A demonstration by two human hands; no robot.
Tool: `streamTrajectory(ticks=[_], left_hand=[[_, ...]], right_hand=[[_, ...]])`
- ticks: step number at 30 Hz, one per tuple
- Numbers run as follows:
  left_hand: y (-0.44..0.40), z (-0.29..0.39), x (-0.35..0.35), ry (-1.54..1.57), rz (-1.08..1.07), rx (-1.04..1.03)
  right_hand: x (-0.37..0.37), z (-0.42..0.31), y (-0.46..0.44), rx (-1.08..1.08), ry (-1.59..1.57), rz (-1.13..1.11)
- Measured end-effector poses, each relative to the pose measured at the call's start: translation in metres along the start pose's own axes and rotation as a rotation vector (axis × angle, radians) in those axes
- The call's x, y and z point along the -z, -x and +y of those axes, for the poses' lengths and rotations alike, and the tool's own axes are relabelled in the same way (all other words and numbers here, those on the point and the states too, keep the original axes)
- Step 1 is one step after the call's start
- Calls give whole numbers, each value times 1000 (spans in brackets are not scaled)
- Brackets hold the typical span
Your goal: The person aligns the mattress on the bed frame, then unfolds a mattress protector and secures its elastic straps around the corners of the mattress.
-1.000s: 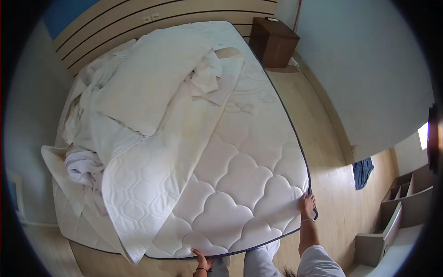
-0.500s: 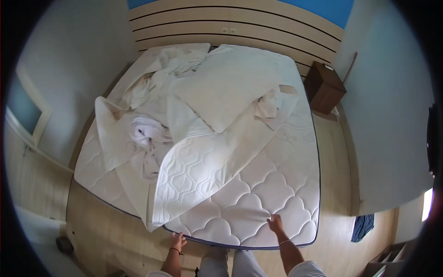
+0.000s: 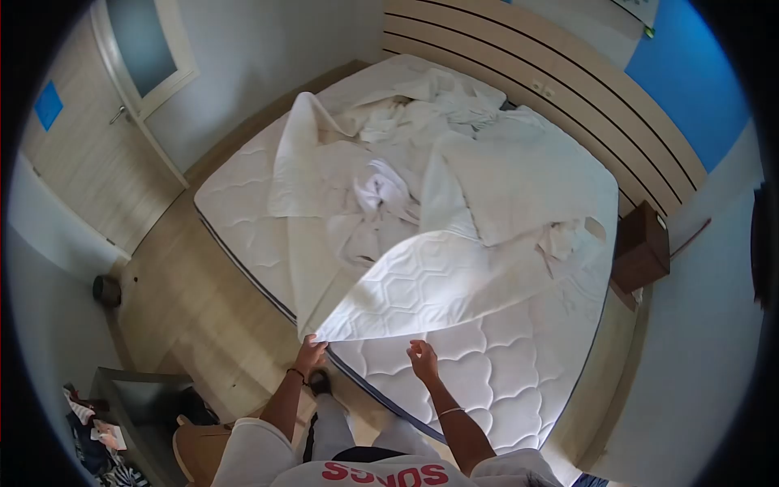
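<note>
My left hand (image 3: 312, 354) is closed on the near corner of the white quilted cover (image 3: 406, 284), at the mattress's front edge. Over the bare mattress (image 3: 507, 349), to the right, is my right hand (image 3: 423, 359), its fingers curled close together; whether anything is in them is too small to tell. The cover lies folded diagonally across the bed. On top and behind it are a large cream bedding piece (image 3: 519, 183) and a crumpled white cloth (image 3: 381, 188). A second mattress (image 3: 247, 195) adjoins on the left.
A wooden nightstand (image 3: 641, 247) stands right of the headboard (image 3: 560, 81). At the left are a door (image 3: 105, 138) and a small dark bin (image 3: 106, 290). A grey shelf unit (image 3: 138, 398) and a brown chair (image 3: 199, 450) stand at the lower left.
The view has swung left. My left hand has gone from the mattress edge to the cover's corner. My right hand has left the mattress's right corner and moved left, its fingers now curled.
</note>
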State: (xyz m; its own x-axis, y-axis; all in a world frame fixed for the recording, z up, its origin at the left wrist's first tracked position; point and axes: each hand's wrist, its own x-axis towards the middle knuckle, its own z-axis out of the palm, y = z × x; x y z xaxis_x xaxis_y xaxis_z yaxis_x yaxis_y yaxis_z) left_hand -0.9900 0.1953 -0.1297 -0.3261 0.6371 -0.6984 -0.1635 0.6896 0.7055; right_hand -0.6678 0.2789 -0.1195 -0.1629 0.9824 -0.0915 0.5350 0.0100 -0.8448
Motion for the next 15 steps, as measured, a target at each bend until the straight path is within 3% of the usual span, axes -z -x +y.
streamTrajectory(ticks=[7, 11, 13, 15], left_hand=[[-60, 32, 142, 83, -80, 5], [-81, 64, 245, 10, -43, 8], [-91, 86, 294, 24, -62, 15], [-103, 101, 340, -11, -36, 5]], right_hand=[[-110, -127, -62, 189, -82, -122], [-196, -155, -84, 31, -46, -221], [-233, -169, -98, -110, 89, -434], [-275, -167, -112, -108, 247, -468]])
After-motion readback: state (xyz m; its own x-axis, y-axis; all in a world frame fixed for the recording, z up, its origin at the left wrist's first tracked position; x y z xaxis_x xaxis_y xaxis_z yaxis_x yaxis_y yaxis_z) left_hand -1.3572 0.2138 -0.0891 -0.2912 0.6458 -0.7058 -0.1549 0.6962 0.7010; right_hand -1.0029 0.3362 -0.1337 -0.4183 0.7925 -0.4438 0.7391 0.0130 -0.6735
